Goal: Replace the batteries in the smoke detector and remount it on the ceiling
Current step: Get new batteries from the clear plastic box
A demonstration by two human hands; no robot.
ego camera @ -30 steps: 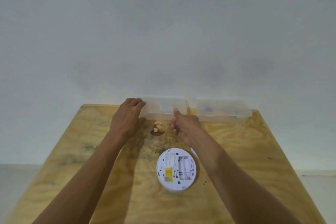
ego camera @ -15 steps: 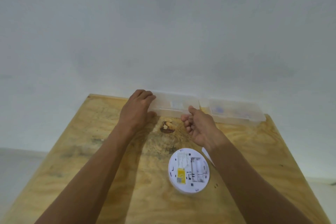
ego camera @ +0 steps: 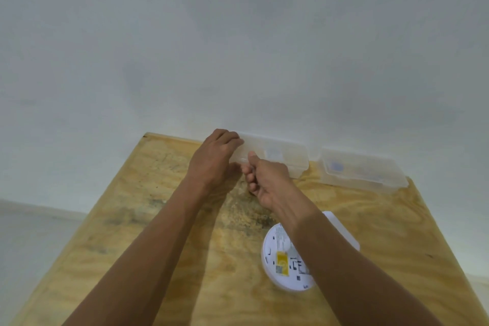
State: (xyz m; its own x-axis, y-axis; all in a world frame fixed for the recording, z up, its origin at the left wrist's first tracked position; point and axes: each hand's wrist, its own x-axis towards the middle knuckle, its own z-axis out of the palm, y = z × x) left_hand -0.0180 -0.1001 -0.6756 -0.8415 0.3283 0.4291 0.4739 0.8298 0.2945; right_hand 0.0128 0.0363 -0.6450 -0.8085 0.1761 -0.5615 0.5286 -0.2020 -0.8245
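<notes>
Now the right hand (ego camera: 267, 180) is brought closer to the left box (ego camera: 280, 157), thumb pressed on its front edge, other fingers curled. The left hand (ego camera: 214, 159) is kept clamped on the box end. Probably the lid is being opened for batteries. The detector (ego camera: 283, 262) is left face-down on the table (ego camera: 158, 246), partly hidden under the right forearm.

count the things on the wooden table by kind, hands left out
clear plastic boxes: 2
white smoke detector, back side up: 1
white round piece partly hidden behind the right forearm: 1
total: 4
</notes>
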